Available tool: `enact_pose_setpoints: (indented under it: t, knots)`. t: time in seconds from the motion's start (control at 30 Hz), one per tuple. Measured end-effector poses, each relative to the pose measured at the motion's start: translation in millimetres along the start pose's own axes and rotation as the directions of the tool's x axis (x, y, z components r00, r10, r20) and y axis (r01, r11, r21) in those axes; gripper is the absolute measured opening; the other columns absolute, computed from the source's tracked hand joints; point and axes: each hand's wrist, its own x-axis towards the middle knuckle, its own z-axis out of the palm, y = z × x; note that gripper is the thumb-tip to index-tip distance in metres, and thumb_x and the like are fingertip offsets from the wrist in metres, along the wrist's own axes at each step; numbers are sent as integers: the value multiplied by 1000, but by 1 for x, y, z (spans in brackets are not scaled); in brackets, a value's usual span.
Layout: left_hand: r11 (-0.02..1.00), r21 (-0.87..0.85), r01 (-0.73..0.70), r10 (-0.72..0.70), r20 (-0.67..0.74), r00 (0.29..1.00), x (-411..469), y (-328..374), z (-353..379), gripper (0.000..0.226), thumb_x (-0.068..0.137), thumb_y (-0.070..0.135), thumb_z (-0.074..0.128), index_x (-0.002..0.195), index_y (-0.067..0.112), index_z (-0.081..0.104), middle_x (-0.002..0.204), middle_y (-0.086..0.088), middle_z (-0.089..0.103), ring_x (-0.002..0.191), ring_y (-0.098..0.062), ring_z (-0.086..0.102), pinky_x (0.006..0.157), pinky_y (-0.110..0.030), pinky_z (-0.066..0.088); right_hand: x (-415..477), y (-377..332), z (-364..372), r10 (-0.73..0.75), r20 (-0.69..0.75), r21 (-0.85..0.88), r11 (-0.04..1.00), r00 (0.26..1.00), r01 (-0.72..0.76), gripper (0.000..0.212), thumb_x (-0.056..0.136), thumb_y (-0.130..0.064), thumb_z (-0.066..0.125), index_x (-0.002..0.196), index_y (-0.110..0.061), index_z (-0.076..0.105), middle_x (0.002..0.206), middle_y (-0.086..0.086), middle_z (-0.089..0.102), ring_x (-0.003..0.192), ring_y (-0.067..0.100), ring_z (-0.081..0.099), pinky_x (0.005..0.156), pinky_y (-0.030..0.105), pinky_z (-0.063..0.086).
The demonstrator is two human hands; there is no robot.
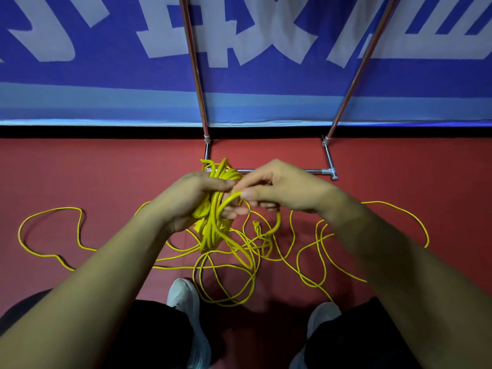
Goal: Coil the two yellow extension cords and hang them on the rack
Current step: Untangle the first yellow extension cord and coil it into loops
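Your left hand grips a partly wound coil; your right hand pinches the next loop beside it. Much loose cord lies tangled on the floor. Nothing hangs on the rack where it shows.

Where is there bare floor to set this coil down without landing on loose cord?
Bare red floor runs between the wall's black base strip and the loose cord at left, and also right of the rack foot. Crowded: the tangle just ahead of the shoes.
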Motion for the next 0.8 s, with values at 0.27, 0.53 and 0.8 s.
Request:
enact_pose_setpoints:
  t: [0.27,0.53,0.8]
  knots:
    - [970,-240,-40,52,47,998,-9,18,4,16,72,22,64,78,12,53,53,-2,43,41,-15,44,44,-22,41,4,19,-19,12,-405,42,999,914,5,13,88,-15,69,83,-11,58,52,2,47,46,15,36,46,27,30]
    - [993,-116,-32,39,67,997,-14,20,-20,27,56,25,82,71,5,71,67,-14,69,51,-21,66,47,-25,54,-2,30,-25,62,-337,-91,991,939,-98,18,96,-16,60,106,-14,74,53,-8,36,52,13,31,46,22,33]
    - [994,-98,40,-34,60,998,-16,10,-8,16,79,16,57,85,2,61,65,-14,67,45,-22,62,43,-25,52,6,-4,-6,-128,-245,-380,925,961,27,16,92,-21,65,96,-10,76,81,13,71,71,-1,48,68,32,45]
